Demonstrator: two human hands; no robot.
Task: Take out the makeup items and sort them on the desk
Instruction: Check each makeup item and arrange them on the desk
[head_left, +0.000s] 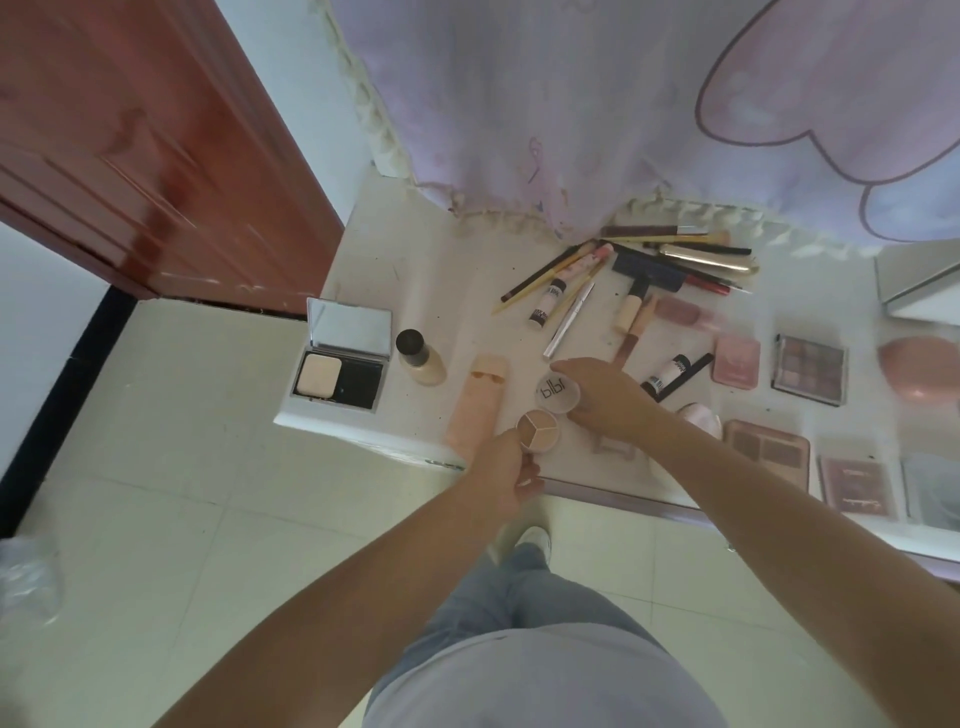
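My left hand (506, 475) holds a small round concealer pot (537, 427) with three skin-toned wedges, just above the white desk's (415, 260) front edge. Right beside it, my right hand (605, 397) grips the pot's clear lid (557, 391), which bears dark lettering. A peach tube (477, 397) lies to the left of the pot. Further left stand a foundation bottle (420, 358) and an open powder compact (343, 358) with a mirror.
Pencils, brushes and tubes (649, 275) lie piled at the back of the desk under a lilac curtain (571, 104). Palettes (809, 368) and blush compacts (766, 451) lie on the right. A red-brown door (145, 145) stands on the left. Pale floor tiles lie below.
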